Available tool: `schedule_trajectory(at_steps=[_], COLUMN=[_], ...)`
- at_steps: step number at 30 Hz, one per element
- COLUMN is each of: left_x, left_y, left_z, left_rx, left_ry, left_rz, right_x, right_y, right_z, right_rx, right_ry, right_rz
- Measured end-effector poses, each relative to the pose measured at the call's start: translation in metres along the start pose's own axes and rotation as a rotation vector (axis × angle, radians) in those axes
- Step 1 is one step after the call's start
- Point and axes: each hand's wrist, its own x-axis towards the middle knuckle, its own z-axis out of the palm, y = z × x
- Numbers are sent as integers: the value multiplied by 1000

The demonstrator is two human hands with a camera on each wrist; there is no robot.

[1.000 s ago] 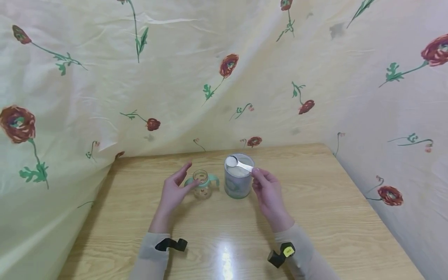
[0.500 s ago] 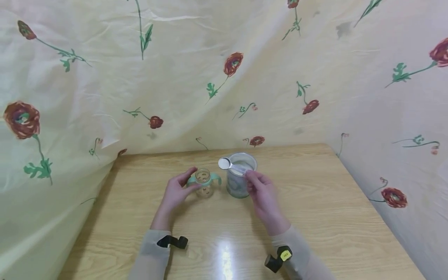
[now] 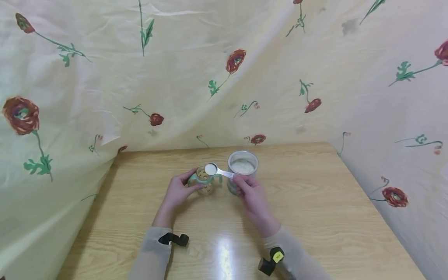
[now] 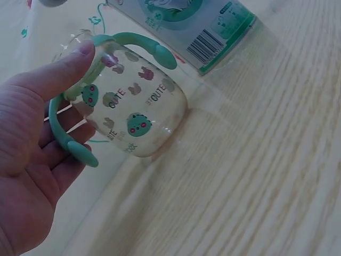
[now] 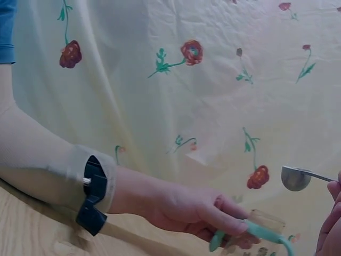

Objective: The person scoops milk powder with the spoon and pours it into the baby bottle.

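My left hand (image 3: pixel 177 191) holds a clear baby bottle (image 4: pixel 133 101) by its neck, thumb on one side and fingers on the other. The bottle stands upright and uncapped, with mint-green handles and printed cartoon figures. Between thumb and fingers my right hand (image 3: pixel 252 196) pinches the handle of a measuring scoop (image 3: pixel 211 169). White powder fills the scoop's bowl, which is level in the right wrist view and raised just above and beside the bottle's mouth. Right of the bottle stands an open powder tin (image 3: pixel 231 187), white powder inside, partly hidden by the right hand.
A wooden table (image 3: pixel 315 210) carries the bottle and the tin. Behind it and along both sides hangs a pale cloth (image 3: pixel 182 89) printed with red flowers. Black wrist cameras sit on both sleeves. The tin's printed side with a barcode (image 4: pixel 204 50) faces the left wrist camera.
My right hand has carried the filled scoop leftward from over the tin to the bottle's mouth. My left hand has closed in from beside the bottle onto its neck.
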Motion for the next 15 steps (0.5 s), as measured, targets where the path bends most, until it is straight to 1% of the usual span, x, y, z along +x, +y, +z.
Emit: schedule_trajectory(at_steps=[7,11,15], left_x=[2,1,-1], left_y=[-2,-3,-3], left_z=[2,0,-4], left_rx=[-3,22,36], left_ry=[30,26,21], left_rz=[-1,13,7], right_x=[2,3,3], right_y=[11,17,24], right_z=[7,12,18], right_rx=[14,-5,-15], right_ry=[15,47,68], right_rz=[7,-4,-18])
